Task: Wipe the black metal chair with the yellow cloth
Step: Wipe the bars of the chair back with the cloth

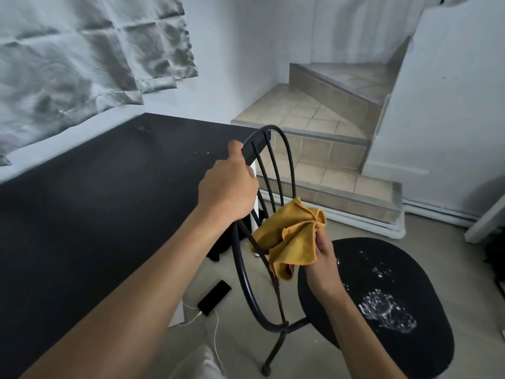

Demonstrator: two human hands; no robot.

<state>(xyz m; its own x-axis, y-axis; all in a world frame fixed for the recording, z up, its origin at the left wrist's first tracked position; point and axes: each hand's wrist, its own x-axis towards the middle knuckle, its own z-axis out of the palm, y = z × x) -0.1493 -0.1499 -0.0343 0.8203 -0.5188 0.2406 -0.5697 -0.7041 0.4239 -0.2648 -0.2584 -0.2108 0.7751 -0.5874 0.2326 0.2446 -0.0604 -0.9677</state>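
The black metal chair [289, 165] stands in front of me, its curved backrest of thin rods on the left and its round black seat [410, 274] on the right. A white foamy wet patch [388, 310] lies on the seat. My left hand [226, 190] grips the left side of the backrest's outer hoop near its top. My right hand [322, 258] holds the crumpled yellow cloth [289, 236] against the lower part of the backrest rods, just above the seat's rear edge.
A black tabletop [95, 201] fills the left side, touching the chair back. Tiled steps [322, 124] rise behind the chair. A phone [214, 297] on a white cable lies on the floor under the table edge. A grey cloth [82, 50] hangs on the wall.
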